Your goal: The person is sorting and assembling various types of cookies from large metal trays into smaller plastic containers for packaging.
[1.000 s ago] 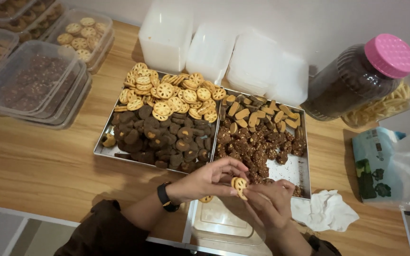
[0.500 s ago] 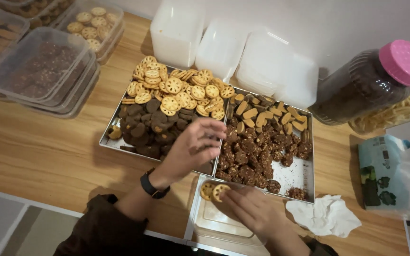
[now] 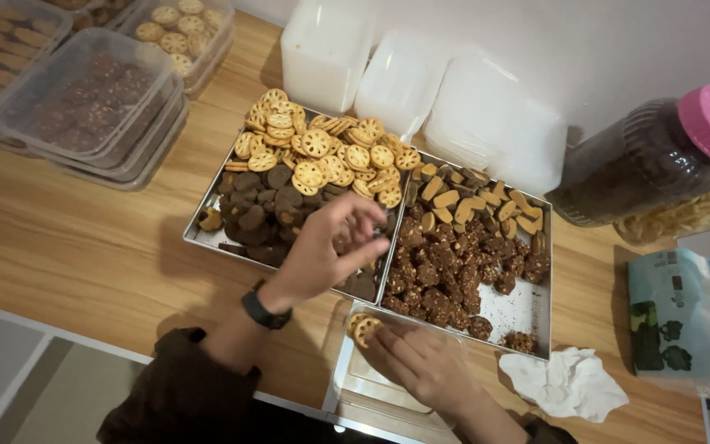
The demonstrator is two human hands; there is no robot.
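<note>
A long wooden table runs against a pale wall, crowded with lidded tubs, white containers, a pink-capped jar and a crumpled tissue. The left hand hovers over the dark biscuits in the left tray, fingers loosely curled, holding nothing I can see. The right hand pinches two round cookies at the rim of a clear box at the table's near edge.
</note>
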